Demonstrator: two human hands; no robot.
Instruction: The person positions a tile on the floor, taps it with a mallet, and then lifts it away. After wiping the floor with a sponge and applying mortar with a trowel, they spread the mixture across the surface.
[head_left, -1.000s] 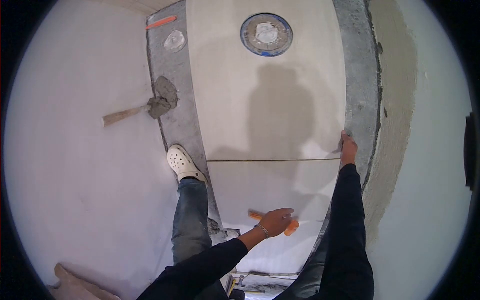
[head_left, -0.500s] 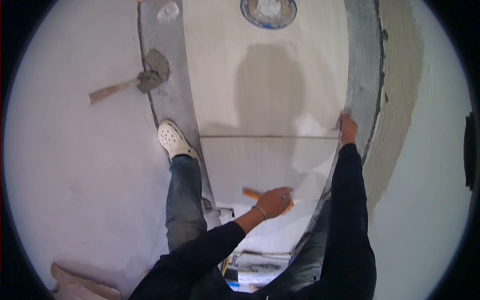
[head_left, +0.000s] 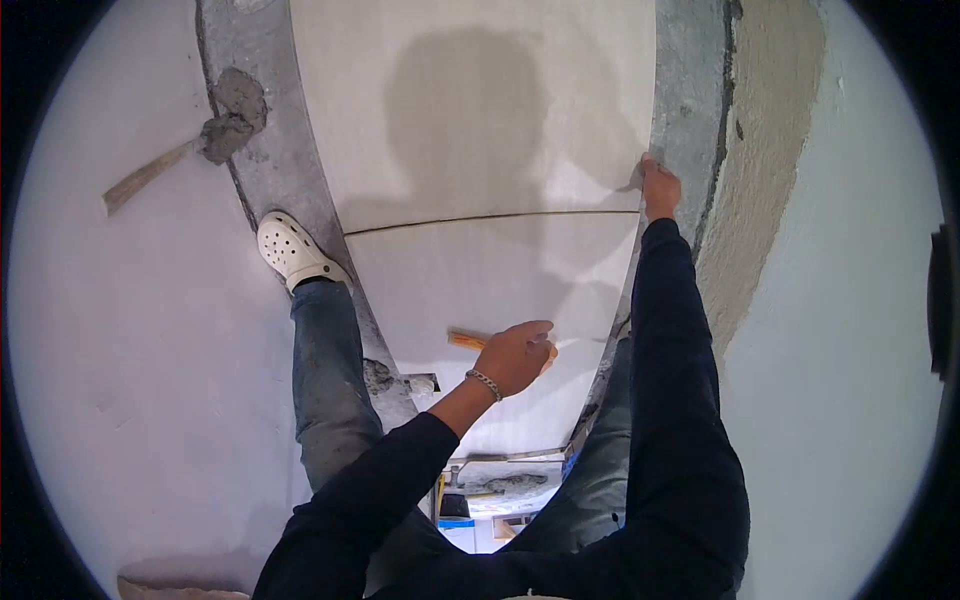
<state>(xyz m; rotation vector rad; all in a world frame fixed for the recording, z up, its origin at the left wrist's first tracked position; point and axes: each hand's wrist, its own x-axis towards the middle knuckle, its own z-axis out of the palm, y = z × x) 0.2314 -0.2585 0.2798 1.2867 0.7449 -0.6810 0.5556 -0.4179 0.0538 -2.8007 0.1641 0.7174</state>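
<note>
Person's two hands over pale floor slabs, seen from the head: the left hand (head_left: 517, 358), its wrist ringed by a bracelet (head_left: 484, 385), had its grip curled closed about the middle of an orange tool (head_left: 468, 340), which lay across the near slab (head_left: 430, 280) with both ends showing. The right hand (head_left: 660, 188) stood at the right edge of the far slab (head_left: 590, 90), beside the end of the dark joint (head_left: 490, 218); how far its grip was open, and whether it held the edge, could not be told. A wooden-handled tool (head_left: 150, 178) touched mortar (head_left: 240, 95) at left, beyond a white clog (head_left: 293, 247)
</note>
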